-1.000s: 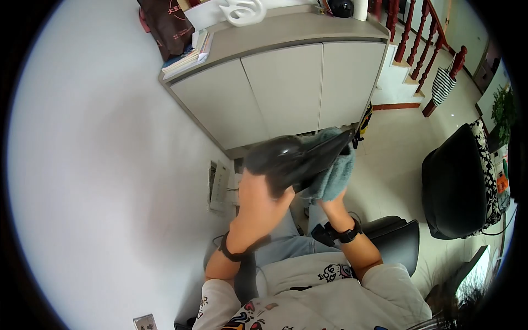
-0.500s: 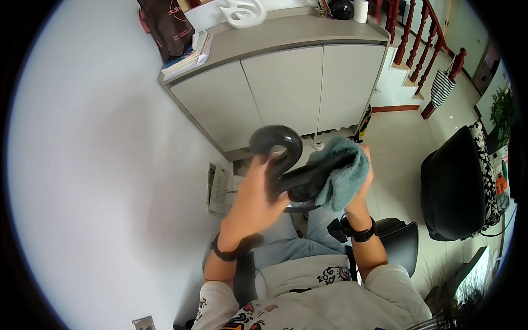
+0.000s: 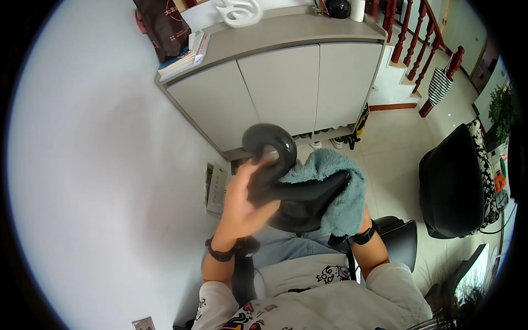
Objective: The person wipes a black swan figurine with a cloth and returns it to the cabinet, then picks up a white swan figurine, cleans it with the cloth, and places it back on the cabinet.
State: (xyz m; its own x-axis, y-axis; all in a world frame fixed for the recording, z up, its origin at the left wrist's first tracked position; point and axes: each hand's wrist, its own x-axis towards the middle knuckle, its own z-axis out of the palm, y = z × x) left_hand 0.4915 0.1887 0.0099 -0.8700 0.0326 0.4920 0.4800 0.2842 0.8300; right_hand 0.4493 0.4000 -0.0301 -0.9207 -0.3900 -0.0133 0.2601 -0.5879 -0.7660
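A glossy black ornament, with a curved neck like a swan's, is held above my lap. My left hand is wrapped round its neck at the left, thumb toward the body, slightly blurred. A fluffy blue-green cloth lies over the ornament's right end and along its far edge. Behind that cloth is my right hand, pressing it against the ornament; its fingers are mostly hidden.
Ahead stands a grey cabinet, with a white swan-like ornament, books and a dark bag on top. A wall rises close on my left. A black chair is to the right.
The ornament has tilted and come slightly closer to my body, showing more of its underside. My right hand and the cloth have moved down toward me, and the cloth has spread along the ornament.
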